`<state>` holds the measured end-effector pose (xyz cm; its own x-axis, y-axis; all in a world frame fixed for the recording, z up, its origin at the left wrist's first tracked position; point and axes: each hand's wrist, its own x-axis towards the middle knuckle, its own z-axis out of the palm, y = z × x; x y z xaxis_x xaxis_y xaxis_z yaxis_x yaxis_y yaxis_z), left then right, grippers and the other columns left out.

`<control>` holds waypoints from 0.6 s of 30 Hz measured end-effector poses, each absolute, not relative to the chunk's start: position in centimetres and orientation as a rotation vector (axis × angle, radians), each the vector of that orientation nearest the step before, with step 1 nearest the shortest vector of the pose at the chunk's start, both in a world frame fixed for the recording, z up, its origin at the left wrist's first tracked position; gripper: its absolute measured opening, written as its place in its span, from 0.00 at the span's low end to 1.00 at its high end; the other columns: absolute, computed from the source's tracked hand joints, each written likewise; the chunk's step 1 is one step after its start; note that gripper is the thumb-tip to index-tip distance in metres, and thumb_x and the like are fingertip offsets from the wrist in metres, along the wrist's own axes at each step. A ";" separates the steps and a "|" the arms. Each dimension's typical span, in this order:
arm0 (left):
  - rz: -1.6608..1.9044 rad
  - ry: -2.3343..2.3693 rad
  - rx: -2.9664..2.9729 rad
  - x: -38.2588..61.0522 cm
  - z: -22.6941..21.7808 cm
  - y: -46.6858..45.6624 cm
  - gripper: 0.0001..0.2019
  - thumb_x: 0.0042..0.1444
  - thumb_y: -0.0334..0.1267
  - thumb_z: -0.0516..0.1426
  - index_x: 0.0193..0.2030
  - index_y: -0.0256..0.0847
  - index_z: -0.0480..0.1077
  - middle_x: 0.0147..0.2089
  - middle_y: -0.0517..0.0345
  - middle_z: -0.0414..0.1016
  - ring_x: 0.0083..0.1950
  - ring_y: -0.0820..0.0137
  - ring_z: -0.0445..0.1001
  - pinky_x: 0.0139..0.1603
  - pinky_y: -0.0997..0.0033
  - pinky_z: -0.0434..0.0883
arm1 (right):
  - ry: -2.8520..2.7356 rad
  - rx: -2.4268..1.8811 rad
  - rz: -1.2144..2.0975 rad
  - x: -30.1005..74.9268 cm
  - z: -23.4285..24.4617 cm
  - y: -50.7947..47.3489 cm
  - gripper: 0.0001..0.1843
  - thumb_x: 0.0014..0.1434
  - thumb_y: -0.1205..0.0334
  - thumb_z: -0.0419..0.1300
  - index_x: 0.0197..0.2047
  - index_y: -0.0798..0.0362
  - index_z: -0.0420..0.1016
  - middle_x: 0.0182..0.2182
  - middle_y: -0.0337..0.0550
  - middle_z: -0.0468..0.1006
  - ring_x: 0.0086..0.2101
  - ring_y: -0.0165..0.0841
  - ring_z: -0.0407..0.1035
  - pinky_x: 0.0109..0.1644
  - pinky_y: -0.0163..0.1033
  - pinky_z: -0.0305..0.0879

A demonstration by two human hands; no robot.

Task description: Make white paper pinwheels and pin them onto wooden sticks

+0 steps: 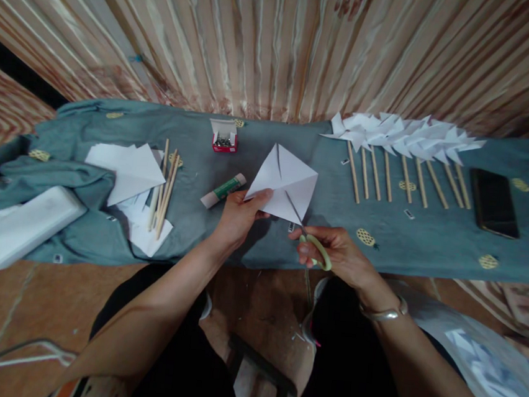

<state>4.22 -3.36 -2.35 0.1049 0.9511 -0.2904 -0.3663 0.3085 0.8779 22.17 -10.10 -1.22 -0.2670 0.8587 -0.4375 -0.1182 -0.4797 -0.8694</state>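
My left hand (243, 216) pinches the lower left corner of a white square sheet of paper (295, 175), which is creased and has a slit running in from its top corner. Scissors (319, 254) with pale green handles are in my right hand (337, 250), fingers through the loops. Their blades reach over the paper's lower right corner. Just left of the paper lies a green and white glue stick (224, 189). Behind it stands an open small red and white box (224, 141) with shiny metal pieces inside.
Several white paper pinwheels (401, 137) on wooden sticks lie in a row at the back right, beside a black phone (495, 203). On the left are paper sheets (124, 169), wooden sticks (167, 195) and a white power device (25, 225). A green-grey cloth (250, 250) covers the table.
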 end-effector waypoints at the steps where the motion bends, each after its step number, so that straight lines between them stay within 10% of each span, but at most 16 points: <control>1: 1.107 1.022 0.725 4.2 -2.3 -3.4 0.12 0.38 0.41 0.68 0.28 0.36 0.75 0.28 0.58 0.75 0.27 0.75 0.69 0.23 0.78 0.67 | -0.957 -1.290 1.830 22.2 -1.3 -10.1 0.20 0.39 0.53 0.75 0.34 0.55 0.81 0.19 0.36 0.75 0.19 0.23 0.67 0.23 0.29 0.67; 18: 1.101 1.019 0.767 4.2 -2.4 -3.4 0.10 0.41 0.41 0.67 0.26 0.39 0.74 0.28 0.58 0.75 0.27 0.75 0.69 0.24 0.77 0.67 | -0.956 -1.323 1.809 22.0 -1.0 -10.0 0.19 0.37 0.52 0.75 0.33 0.53 0.82 0.17 0.34 0.74 0.17 0.22 0.65 0.21 0.28 0.65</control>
